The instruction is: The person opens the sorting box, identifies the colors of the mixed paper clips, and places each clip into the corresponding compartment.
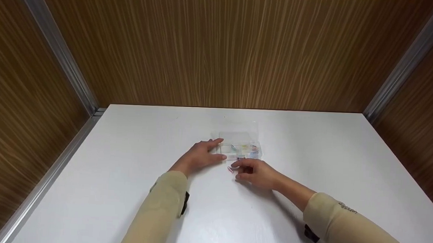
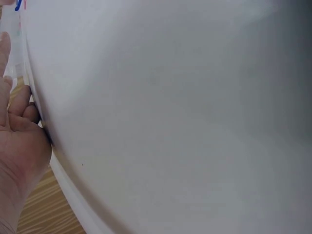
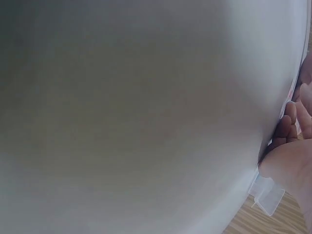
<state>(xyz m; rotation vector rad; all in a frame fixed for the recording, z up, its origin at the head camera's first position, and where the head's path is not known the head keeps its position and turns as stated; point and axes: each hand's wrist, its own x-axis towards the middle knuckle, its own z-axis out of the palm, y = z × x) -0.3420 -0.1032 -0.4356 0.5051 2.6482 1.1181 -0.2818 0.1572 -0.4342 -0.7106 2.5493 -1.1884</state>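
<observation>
A small clear compartment box (image 1: 240, 148) stands open on the white table (image 1: 126, 168), with coloured paper clips in its cells and its lid (image 1: 238, 129) tipped back. My left hand (image 1: 200, 155) lies flat at the box's left end, index finger and thumb straight and touching its side. My right hand (image 1: 252, 171) sits just in front of the box, fingers curled, its fingertips pinching a pink paper clip (image 1: 231, 169) that touches the table. In the left wrist view my left hand (image 2: 19, 141) shows at the frame's edge. The right wrist view catches my right hand's fingers (image 3: 292, 131) and a clear plastic tab (image 3: 265, 195).
Wood-grain walls (image 1: 220, 45) with metal corner strips (image 1: 58, 52) close the table in at the back and both sides. Bare white tabletop stretches to the left, to the right and in front of the hands. Both wrist views are mostly blurred white surface.
</observation>
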